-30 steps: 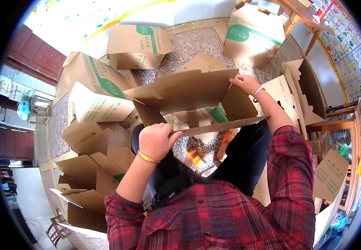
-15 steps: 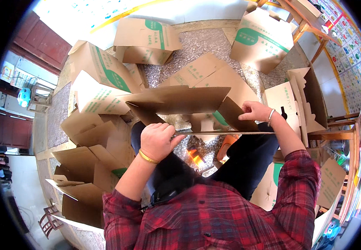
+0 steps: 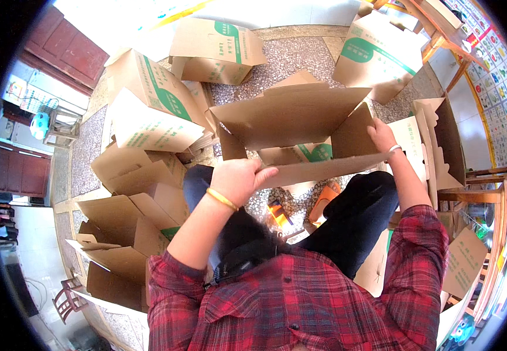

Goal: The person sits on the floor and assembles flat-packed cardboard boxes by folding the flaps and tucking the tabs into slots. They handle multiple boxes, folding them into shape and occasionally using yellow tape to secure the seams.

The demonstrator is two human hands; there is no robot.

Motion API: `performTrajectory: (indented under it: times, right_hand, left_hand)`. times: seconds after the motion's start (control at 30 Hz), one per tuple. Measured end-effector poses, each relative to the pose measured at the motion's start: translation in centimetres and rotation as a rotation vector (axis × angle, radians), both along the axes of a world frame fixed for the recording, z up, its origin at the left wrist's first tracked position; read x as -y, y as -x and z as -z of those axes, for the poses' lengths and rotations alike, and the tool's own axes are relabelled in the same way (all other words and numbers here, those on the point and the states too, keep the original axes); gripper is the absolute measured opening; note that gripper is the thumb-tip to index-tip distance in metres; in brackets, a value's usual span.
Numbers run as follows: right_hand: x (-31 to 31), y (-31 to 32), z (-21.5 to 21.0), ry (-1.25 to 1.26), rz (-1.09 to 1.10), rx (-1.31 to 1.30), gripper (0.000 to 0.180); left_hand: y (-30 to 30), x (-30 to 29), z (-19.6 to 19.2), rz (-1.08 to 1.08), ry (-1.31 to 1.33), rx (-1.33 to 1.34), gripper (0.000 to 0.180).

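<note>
Between my knees I hold a brown cardboard box (image 3: pixel 291 114) with its top open toward me, so its inner walls and part of a green-printed surface show. My left hand (image 3: pixel 237 180) is closed over the near left corner of the rim, thumb lying along the edge. At the right end wall my right hand (image 3: pixel 383 137) grips the rim, some of its fingers hidden behind the board. Below the box, an orange shoe (image 3: pixel 324 202) shows on the speckled floor beside a yellow and dark item (image 3: pixel 280 215).
Several open cartons (image 3: pixel 116 219) stand in a row at my left. Ahead are a box with a green band (image 3: pixel 154 88), another carton (image 3: pixel 218 50) and a tall box (image 3: pixel 376 55). More cardboard (image 3: pixel 408 146) and a wooden rack (image 3: pixel 490 196) flank my right side.
The box has tilted and moved slightly away from me, showing more of its inside. Both hands have gone up and to the right with it; the right hand now grips the end wall's rim.
</note>
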State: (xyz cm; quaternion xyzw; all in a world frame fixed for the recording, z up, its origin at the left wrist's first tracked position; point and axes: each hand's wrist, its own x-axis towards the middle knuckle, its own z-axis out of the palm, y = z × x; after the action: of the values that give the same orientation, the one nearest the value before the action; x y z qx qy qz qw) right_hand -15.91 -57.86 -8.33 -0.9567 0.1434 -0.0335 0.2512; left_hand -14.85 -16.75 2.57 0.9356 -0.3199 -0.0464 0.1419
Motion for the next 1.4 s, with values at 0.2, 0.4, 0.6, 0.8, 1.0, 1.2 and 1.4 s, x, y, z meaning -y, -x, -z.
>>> performTrajectory:
  times: [0.2, 0.4, 0.6, 0.8, 1.0, 1.2, 1.4]
  right_hand:
    - [0.6, -0.9, 0.8, 0.044, 0.063, 0.002, 0.042]
    - [1.7, -1.5, 1.6, -0.014, 0.094, 0.051, 0.038]
    - [3.9, -1.1, 2.3, -0.093, 0.011, 0.061, 0.031]
    - [2.3, 0.0, 1.4, -0.206, 0.039, 0.023, 0.032]
    - [0.6, -0.8, 0.5, -0.013, 0.044, 0.007, 0.033]
    - [-1.0, -0.5, -1.1, 0.098, 0.026, -0.018, 0.033]
    - [0.3, -1.3, 0.0, 0.114, -0.012, -0.035, 0.033]
  left_hand:
    - [2.1, -0.4, -0.5, 0.139, 0.151, 0.059, 0.039]
    - [0.6, -0.8, 1.0, 0.037, 0.112, 0.084, 0.039]
    - [-8.1, 1.3, 0.3, 0.033, -0.104, -0.260, 0.052]
    - [-10.2, 0.8, 5.5, -0.012, -0.107, -0.469, 0.055]
    - [-9.8, 1.7, 4.9, -0.139, -0.131, -0.348, 0.055]
    - [-8.9, 1.1, 5.5, -0.134, -0.020, -0.213, 0.049]
    - [-7.8, 0.4, 4.3, -0.075, 0.028, -0.188, 0.040]
